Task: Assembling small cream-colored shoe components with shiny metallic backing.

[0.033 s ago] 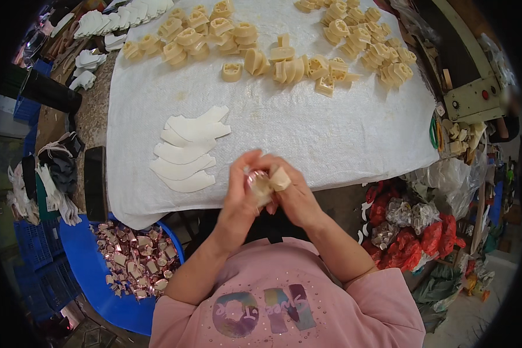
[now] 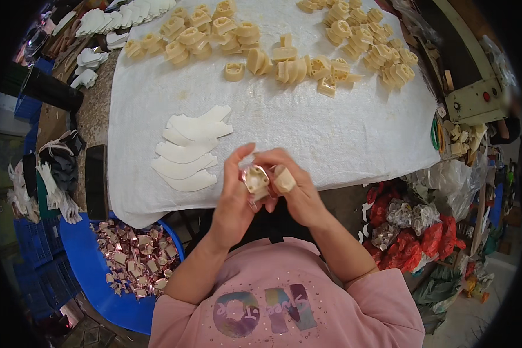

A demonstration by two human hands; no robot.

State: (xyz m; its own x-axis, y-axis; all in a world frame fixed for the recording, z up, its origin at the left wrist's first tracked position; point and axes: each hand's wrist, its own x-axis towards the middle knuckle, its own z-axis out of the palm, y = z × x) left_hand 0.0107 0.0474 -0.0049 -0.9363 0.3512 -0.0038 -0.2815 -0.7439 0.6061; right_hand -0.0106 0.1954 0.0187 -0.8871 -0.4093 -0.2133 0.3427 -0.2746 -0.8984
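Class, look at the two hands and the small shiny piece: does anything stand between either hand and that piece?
Nothing visible does. The left hand and the right hand both grip the small shiny piece directly, above the near edge of the white cloth.

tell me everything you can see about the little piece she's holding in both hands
The small piece is a cream-coloured, plastic-looking block partly covered with shiny rose-gold foil on its upper face. It sits above the near edge of the white cloth, lifted off it. The left hand cups it from the left with thumb and fingers; the right hand presses it from the right, a pale cover on one fingertip. Its underside is hidden by the fingers.
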